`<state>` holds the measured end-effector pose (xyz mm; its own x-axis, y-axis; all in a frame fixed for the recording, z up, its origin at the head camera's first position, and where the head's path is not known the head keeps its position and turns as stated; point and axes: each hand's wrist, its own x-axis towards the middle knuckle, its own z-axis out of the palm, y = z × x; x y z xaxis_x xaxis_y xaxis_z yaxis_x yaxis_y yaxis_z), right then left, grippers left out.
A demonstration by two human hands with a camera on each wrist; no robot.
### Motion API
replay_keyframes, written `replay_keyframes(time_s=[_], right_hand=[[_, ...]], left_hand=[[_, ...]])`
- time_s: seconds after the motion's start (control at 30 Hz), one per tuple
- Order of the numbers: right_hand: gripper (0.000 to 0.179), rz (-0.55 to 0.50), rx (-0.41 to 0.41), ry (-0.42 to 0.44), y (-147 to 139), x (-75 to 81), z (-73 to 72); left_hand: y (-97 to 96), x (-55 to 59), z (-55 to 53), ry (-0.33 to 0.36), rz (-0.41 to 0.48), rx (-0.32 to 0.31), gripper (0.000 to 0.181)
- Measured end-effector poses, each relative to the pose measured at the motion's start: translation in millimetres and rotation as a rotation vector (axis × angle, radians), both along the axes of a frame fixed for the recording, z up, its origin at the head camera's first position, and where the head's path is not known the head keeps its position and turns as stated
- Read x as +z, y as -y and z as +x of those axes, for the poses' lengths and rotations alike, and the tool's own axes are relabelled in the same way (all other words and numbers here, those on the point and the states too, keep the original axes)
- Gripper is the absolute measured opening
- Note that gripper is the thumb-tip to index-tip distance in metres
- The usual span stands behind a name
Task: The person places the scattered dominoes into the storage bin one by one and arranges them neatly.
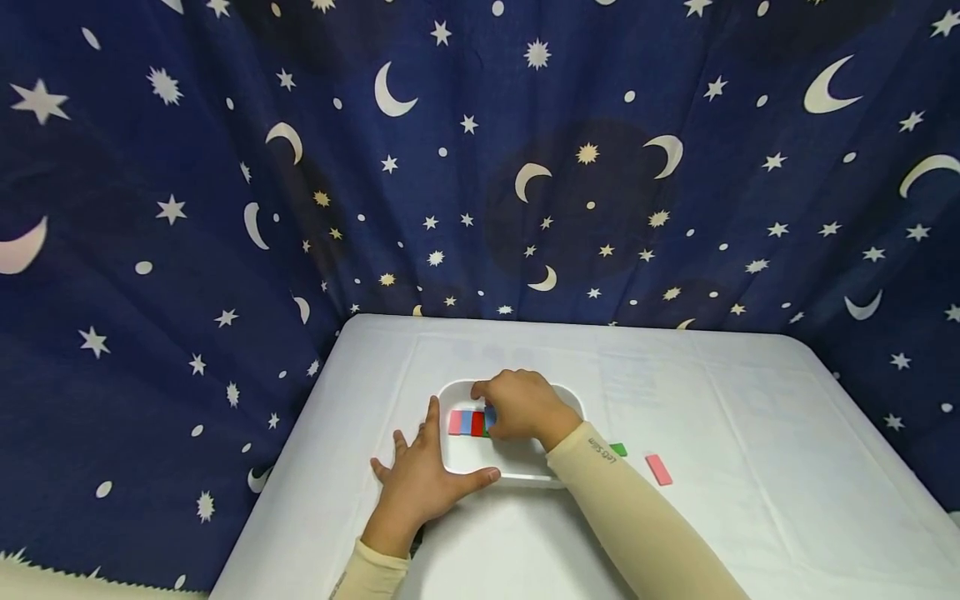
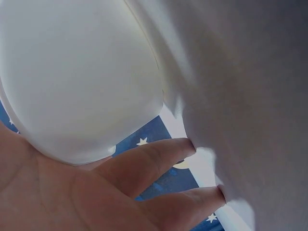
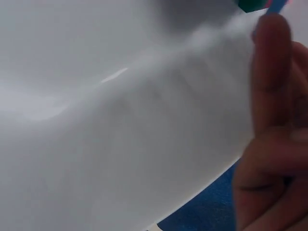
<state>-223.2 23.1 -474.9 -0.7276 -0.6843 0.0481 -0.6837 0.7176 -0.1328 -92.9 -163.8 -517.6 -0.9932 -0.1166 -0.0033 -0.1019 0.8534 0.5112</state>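
A shallow white tray (image 1: 465, 457) rests on the table, with a row of thin rectangular tiles inside toward its left: a pink tile (image 1: 454, 422), a light blue tile (image 1: 466, 422), a red tile (image 1: 477, 423) and a partly hidden green tile. Reaching into the tray, my right hand (image 1: 522, 406) pinches a blue tile (image 1: 491, 414) at the row's right end. That blue tile (image 3: 275, 6) also shows at the fingertips in the right wrist view. My left hand (image 1: 420, 483) spreads around the tray's near left corner, its thumb along the front rim and its palm against the side.
On the white-covered table (image 1: 750, 500), to the right of the tray, lie a loose pink tile (image 1: 659, 469) and a green tile (image 1: 618, 449) partly covered by the right sleeve (image 1: 637, 517). A dark blue curtain (image 1: 480, 167) with moons and stars hangs behind.
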Motion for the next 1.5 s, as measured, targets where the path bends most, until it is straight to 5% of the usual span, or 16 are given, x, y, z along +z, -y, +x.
replay_keyframes(time_s=[0.6,1.5], right_hand=[[0.053,0.079,-0.118,0.059,-2.5,2.3,1.0],[0.053,0.069,-0.11,0.058,-2.3,-2.4,1.7]], left_hand=[[-0.1,0.2,0.4,-0.01,-0.006,0.0,0.153],[0.0,1.2,0.1,0.003,-0.001,0.001,0.149]])
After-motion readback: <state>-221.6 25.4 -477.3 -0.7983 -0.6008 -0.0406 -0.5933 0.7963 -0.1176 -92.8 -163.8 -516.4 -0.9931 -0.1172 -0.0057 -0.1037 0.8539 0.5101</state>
